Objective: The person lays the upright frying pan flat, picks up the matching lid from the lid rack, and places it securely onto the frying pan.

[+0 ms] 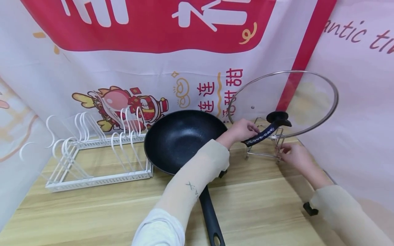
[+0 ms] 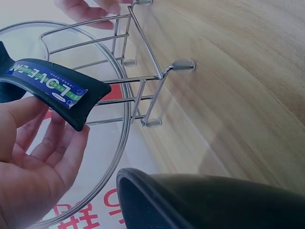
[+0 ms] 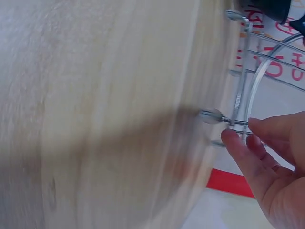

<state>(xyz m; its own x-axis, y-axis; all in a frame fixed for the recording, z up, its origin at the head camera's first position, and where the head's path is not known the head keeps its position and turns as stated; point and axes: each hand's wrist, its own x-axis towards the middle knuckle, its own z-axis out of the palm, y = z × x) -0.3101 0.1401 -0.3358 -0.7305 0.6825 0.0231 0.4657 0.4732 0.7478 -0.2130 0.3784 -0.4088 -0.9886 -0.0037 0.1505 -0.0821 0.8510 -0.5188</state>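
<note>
A glass pan lid (image 1: pixel 311 102) with a metal rim stands tilted in a small wire lid rack (image 1: pixel 261 154). Its black handle (image 2: pixel 71 93) carries a printed label and faces the person. My left hand (image 1: pixel 240 132) holds that handle near its lower end, thumb and fingers around it in the left wrist view. At the rack's right end, my right hand (image 1: pixel 296 155) pinches the wire between thumb and fingers, seen also in the right wrist view, where the hand (image 3: pixel 276 164) is close to a rack foot (image 3: pixel 212 116). Part of the rack hides behind the handle.
A black frying pan (image 1: pixel 184 140) lies left of the rack, its long handle (image 1: pixel 211 218) pointing toward the person under the left forearm. Further left stands a white dish rack (image 1: pixel 101 180). A printed cloth (image 1: pixel 197 65) hangs behind the wooden table (image 1: pixel 92 218).
</note>
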